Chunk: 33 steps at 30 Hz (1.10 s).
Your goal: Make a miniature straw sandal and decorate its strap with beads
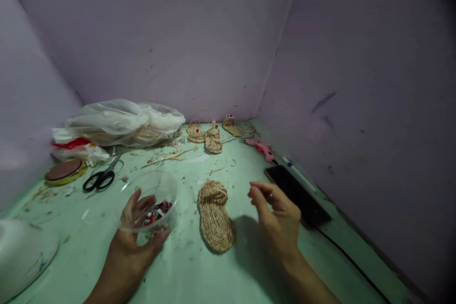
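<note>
My left hand is around the near side of a clear plastic tub, its thumb along the front and its fingers showing at the left side. Small colourful beads or gems lie in the bottom of the tub. To its right a woven straw slipper rests flat on the table, its toe strap at the far end. My right hand hovers right of the slipper, thumb and index finger pinched together. Whatever is between those fingertips is too small to make out.
Several small straw slippers with red beads stand at the back. A pink glue gun, a black phone and a pen lie right. Black-handled scissors, a plastic bag, a round tin and a white bowl are left.
</note>
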Each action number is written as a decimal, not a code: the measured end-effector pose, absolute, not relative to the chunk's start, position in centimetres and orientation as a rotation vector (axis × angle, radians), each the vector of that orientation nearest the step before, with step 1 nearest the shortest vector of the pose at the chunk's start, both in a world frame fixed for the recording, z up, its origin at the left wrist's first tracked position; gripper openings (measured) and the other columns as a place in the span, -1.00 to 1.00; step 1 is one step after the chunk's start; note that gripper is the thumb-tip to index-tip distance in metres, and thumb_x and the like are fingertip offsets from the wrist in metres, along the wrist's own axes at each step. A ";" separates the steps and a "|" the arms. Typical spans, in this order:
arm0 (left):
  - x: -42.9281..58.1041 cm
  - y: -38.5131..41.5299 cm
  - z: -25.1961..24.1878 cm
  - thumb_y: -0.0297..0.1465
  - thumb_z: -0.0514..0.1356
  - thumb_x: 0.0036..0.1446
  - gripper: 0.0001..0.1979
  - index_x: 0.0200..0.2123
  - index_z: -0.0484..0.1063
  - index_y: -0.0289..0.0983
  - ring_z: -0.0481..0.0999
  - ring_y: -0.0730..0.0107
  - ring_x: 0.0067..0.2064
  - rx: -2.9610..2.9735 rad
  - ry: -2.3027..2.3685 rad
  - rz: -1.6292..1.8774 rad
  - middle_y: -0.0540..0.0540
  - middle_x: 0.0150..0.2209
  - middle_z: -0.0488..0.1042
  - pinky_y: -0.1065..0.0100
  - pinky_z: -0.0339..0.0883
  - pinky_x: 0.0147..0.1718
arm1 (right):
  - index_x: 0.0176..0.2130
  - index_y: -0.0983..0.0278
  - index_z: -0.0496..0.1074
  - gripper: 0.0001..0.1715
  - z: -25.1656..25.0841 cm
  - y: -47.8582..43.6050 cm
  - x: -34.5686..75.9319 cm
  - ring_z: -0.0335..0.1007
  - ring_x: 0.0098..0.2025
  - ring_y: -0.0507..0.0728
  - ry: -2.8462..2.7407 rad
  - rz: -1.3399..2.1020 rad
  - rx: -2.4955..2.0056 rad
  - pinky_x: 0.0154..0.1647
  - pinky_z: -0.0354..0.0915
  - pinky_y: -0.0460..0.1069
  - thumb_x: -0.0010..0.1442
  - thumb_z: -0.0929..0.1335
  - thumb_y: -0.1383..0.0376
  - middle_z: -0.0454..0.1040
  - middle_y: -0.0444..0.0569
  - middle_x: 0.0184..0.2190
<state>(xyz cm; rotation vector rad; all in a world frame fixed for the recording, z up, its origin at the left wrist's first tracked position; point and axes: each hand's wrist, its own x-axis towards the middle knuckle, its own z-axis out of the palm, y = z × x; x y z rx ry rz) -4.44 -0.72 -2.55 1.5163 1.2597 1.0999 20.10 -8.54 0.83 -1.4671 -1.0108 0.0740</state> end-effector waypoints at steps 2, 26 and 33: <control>-4.2 -0.9 -2.4 -0.24 0.34 -0.21 -0.08 0.21 -0.04 -0.12 0.27 0.00 0.15 1.532 1.260 1.085 -0.22 0.08 0.29 -0.07 0.17 0.10 | -0.35 0.28 0.47 -0.84 1.1 -8.3 20.6 0.35 -0.52 0.02 -0.893 0.195 -1.506 -0.49 0.28 -0.08 0.12 0.35 0.23 0.44 -0.13 -0.55; -4.1 -1.2 -2.2 -0.31 0.35 -0.26 -0.26 0.04 0.17 -0.11 0.32 0.04 0.11 1.698 1.276 1.313 -0.12 0.06 0.31 0.04 0.22 0.13 | -0.23 0.26 0.46 -0.76 0.4 -8.4 20.3 0.33 -0.45 0.07 -0.821 0.497 -1.222 -0.45 0.26 -0.01 0.09 0.29 0.25 0.47 -0.05 -0.41; -4.4 -0.3 -2.2 -0.24 0.33 -0.23 -0.25 0.07 0.13 -0.20 0.32 0.00 0.11 1.636 1.424 1.222 -0.20 0.06 0.32 -0.06 0.19 0.10 | -0.39 0.33 0.52 -0.29 0.1 -8.3 20.3 0.36 -0.51 0.07 -0.910 0.525 -1.401 -0.44 0.31 0.00 0.23 0.08 -0.09 0.52 0.03 -0.51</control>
